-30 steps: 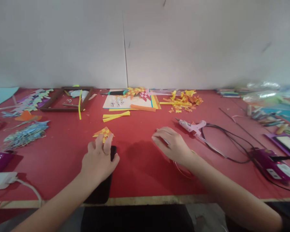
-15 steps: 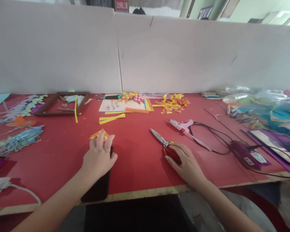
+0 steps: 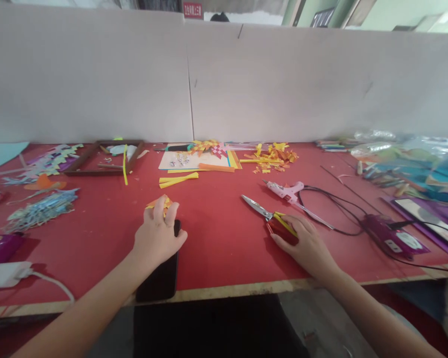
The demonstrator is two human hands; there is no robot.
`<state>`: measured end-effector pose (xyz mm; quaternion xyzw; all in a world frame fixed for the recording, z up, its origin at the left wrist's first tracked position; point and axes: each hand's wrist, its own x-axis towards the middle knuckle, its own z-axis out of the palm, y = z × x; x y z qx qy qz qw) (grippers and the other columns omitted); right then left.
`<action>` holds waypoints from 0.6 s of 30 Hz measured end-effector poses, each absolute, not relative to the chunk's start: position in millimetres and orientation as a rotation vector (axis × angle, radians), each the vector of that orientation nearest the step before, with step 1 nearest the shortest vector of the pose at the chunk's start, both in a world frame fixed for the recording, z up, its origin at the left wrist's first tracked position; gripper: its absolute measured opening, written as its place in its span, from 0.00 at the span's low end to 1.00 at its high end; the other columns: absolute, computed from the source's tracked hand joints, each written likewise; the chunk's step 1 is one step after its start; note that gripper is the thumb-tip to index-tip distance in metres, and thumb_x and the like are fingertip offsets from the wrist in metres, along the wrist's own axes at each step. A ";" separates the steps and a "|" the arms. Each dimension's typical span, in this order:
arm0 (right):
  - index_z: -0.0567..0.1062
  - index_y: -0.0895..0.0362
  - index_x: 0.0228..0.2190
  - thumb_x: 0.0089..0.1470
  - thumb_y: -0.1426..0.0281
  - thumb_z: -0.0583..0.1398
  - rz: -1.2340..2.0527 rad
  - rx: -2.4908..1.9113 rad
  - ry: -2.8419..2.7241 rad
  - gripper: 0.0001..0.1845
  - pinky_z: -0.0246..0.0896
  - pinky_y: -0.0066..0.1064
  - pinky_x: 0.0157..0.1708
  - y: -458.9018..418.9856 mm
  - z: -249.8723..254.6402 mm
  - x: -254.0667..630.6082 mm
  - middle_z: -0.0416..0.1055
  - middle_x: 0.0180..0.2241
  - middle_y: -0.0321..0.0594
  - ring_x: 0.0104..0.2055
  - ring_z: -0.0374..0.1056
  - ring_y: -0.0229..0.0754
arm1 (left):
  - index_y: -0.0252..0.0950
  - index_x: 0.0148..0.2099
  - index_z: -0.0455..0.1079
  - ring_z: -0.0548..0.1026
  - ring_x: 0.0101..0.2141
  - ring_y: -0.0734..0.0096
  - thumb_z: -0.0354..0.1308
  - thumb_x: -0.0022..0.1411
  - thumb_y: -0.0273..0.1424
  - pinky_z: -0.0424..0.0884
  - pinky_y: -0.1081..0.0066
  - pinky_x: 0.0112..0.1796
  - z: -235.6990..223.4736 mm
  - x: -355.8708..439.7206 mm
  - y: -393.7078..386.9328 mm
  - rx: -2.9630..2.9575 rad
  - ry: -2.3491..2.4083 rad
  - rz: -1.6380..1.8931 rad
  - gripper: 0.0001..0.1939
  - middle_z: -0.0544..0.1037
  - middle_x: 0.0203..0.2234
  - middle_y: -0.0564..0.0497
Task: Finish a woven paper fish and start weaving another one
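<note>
My left hand [image 3: 157,235] rests over a black phone [image 3: 160,278] near the table's front edge. Its fingertips pinch a small woven piece of yellow and orange paper [image 3: 158,202] that lies on the red table [image 3: 216,248]. My right hand [image 3: 306,244] lies on the red and yellow handles of a pair of scissors [image 3: 269,216], fingers curled around them. The scissors' blades are together and point to the far left. A pink glue gun [image 3: 288,189] lies just beyond the scissors.
Yellow paper strips [image 3: 177,179], a card with paper sheets [image 3: 197,160] and orange-yellow scraps [image 3: 272,156] lie toward the back. A brown frame [image 3: 102,157] and paper cutouts [image 3: 41,209] sit at the left. Black cables [image 3: 339,219], a purple device [image 3: 388,237] and plastic bags lie at the right. A white partition closes the back.
My right hand moved from mid-table to the right and settled on the scissors' handles. My left hand stayed on the woven paper, fingers curling. The view tilted up.
</note>
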<state>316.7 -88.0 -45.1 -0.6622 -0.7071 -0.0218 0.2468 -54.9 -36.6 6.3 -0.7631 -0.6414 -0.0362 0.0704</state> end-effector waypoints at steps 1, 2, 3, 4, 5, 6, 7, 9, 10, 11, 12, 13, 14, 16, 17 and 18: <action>0.73 0.55 0.47 0.55 0.53 0.59 -0.068 -1.821 -1.915 0.24 0.66 0.49 0.51 -89.1 -45.0 319.1 0.74 0.47 0.50 0.51 0.70 0.55 | 0.35 0.62 0.57 0.63 0.53 0.39 0.52 0.59 0.37 0.74 0.56 0.36 7.1 -55.6 -35.4 -2.302 -1.937 -0.090 0.30 0.54 0.63 0.34; 0.73 0.55 0.47 0.55 0.53 0.59 -0.078 -1.836 -1.901 0.24 0.65 0.49 0.51 -90.2 -44.6 321.1 0.74 0.47 0.50 0.51 0.70 0.55 | 0.35 0.62 0.57 0.63 0.53 0.38 0.52 0.59 0.38 0.74 0.56 0.36 7.7 -56.5 -34.1 -2.312 -1.945 -0.074 0.30 0.54 0.63 0.34; 0.73 0.55 0.46 0.55 0.52 0.59 -0.085 -1.852 -1.890 0.24 0.65 0.49 0.51 -91.3 -44.2 322.8 0.74 0.47 0.50 0.51 0.70 0.55 | 0.35 0.63 0.57 0.63 0.53 0.38 0.52 0.59 0.38 0.74 0.55 0.37 8.1 -57.5 -33.2 -2.323 -1.955 -0.063 0.30 0.55 0.63 0.34; 0.73 0.56 0.46 0.55 0.52 0.59 -0.090 -1.867 -1.882 0.25 0.66 0.49 0.51 -92.2 -43.8 324.0 0.73 0.48 0.50 0.51 0.70 0.55 | 0.34 0.63 0.57 0.63 0.53 0.38 0.52 0.59 0.39 0.74 0.55 0.37 8.3 -58.5 -32.7 -2.336 -1.962 -0.057 0.31 0.56 0.63 0.34; 0.73 0.56 0.46 0.54 0.51 0.59 -0.095 -1.875 -1.877 0.25 0.66 0.48 0.51 -93.0 -43.6 325.0 0.73 0.48 0.50 0.51 0.70 0.55 | 0.34 0.63 0.57 0.64 0.53 0.38 0.52 0.59 0.39 0.74 0.55 0.38 8.4 -59.4 -32.7 -2.346 -1.967 -0.057 0.32 0.56 0.62 0.34; 0.72 0.56 0.46 0.54 0.51 0.59 -0.104 -1.877 -1.874 0.25 0.66 0.48 0.51 -93.5 -43.5 325.8 0.73 0.48 0.50 0.51 0.70 0.55 | 0.33 0.63 0.58 0.64 0.52 0.38 0.52 0.58 0.39 0.74 0.54 0.39 8.5 -60.3 -33.1 -2.353 -1.970 -0.061 0.32 0.57 0.62 0.34; 0.72 0.55 0.47 0.55 0.51 0.58 -0.121 -1.875 -1.870 0.25 0.66 0.47 0.51 -93.9 -43.6 326.6 0.73 0.48 0.49 0.51 0.70 0.54 | 0.32 0.63 0.58 0.64 0.52 0.38 0.53 0.58 0.39 0.74 0.54 0.40 8.9 -61.0 -33.7 -2.357 -1.968 -0.065 0.32 0.57 0.62 0.34; 0.71 0.55 0.48 0.56 0.52 0.57 -0.176 -1.864 -1.867 0.24 0.65 0.47 0.51 -94.3 -44.3 328.5 0.72 0.47 0.49 0.51 0.69 0.54 | 0.31 0.63 0.59 0.65 0.52 0.37 0.53 0.59 0.39 0.74 0.53 0.40 11.0 -61.8 -33.1 -2.367 -1.949 -0.092 0.32 0.59 0.61 0.33; 0.71 0.55 0.49 0.56 0.53 0.56 -0.209 -1.860 -1.871 0.24 0.64 0.47 0.52 -94.4 -44.5 329.7 0.72 0.47 0.49 0.51 0.69 0.55 | 0.31 0.62 0.59 0.65 0.52 0.36 0.54 0.59 0.40 0.74 0.52 0.40 13.1 -62.0 -30.5 -2.382 -1.926 -0.123 0.32 0.60 0.61 0.32; 0.71 0.55 0.49 0.57 0.54 0.56 -0.243 -1.860 -1.878 0.24 0.64 0.48 0.52 -94.6 -44.4 330.7 0.72 0.47 0.50 0.52 0.69 0.55 | 0.31 0.62 0.59 0.64 0.53 0.36 0.54 0.60 0.41 0.74 0.52 0.40 16.0 -62.1 -25.3 -2.393 -1.903 -0.160 0.31 0.61 0.60 0.32; 0.71 0.56 0.49 0.57 0.55 0.55 -0.274 -1.863 -1.890 0.24 0.63 0.49 0.52 -94.8 -43.6 331.3 0.72 0.48 0.51 0.52 0.68 0.56 | 0.29 0.62 0.59 0.65 0.53 0.35 0.54 0.61 0.41 0.74 0.51 0.41 19.7 -62.2 -17.3 -2.431 -1.851 -0.224 0.31 0.63 0.59 0.31; 0.71 0.57 0.50 0.57 0.56 0.54 -0.305 -1.867 -1.906 0.23 0.63 0.49 0.53 -95.0 -41.9 331.2 0.71 0.48 0.52 0.53 0.68 0.57 | 0.28 0.62 0.59 0.65 0.54 0.37 0.54 0.62 0.39 0.73 0.51 0.43 23.7 -62.4 -6.2 -2.459 -1.813 -0.254 0.30 0.65 0.57 0.32; 0.71 0.57 0.49 0.58 0.58 0.54 -0.333 -1.871 -1.922 0.22 0.62 0.50 0.53 -95.3 -39.1 329.9 0.71 0.49 0.52 0.53 0.67 0.57 | 0.29 0.62 0.60 0.65 0.55 0.40 0.52 0.64 0.36 0.72 0.52 0.47 27.9 -62.5 7.6 -2.473 -1.792 -0.271 0.27 0.67 0.56 0.34; 0.72 0.56 0.47 0.58 0.60 0.54 -0.377 -1.863 -1.949 0.19 0.62 0.51 0.53 -95.6 -30.5 323.1 0.71 0.48 0.53 0.53 0.67 0.58 | 0.31 0.58 0.64 0.68 0.54 0.47 0.49 0.67 0.31 0.70 0.54 0.51 34.7 -62.3 40.6 -2.503 -1.768 -0.294 0.19 0.72 0.52 0.36; 0.73 0.56 0.45 0.58 0.61 0.54 -0.387 -1.847 -1.956 0.18 0.63 0.50 0.53 -95.2 -24.9 317.4 0.72 0.48 0.52 0.53 0.68 0.58 | 0.33 0.56 0.67 0.70 0.53 0.52 0.48 0.68 0.29 0.70 0.56 0.51 36.6 -61.7 57.9 -2.545 -1.745 -0.288 0.16 0.74 0.51 0.39; 0.74 0.56 0.44 0.58 0.61 0.54 -0.388 -1.823 -1.953 0.16 0.64 0.50 0.52 -94.3 -18.8 310.3 0.72 0.47 0.52 0.52 0.68 0.57 | 0.34 0.54 0.68 0.71 0.52 0.55 0.48 0.69 0.28 0.70 0.58 0.51 37.2 -60.9 74.4 -2.581 -1.728 -0.282 0.15 0.74 0.50 0.41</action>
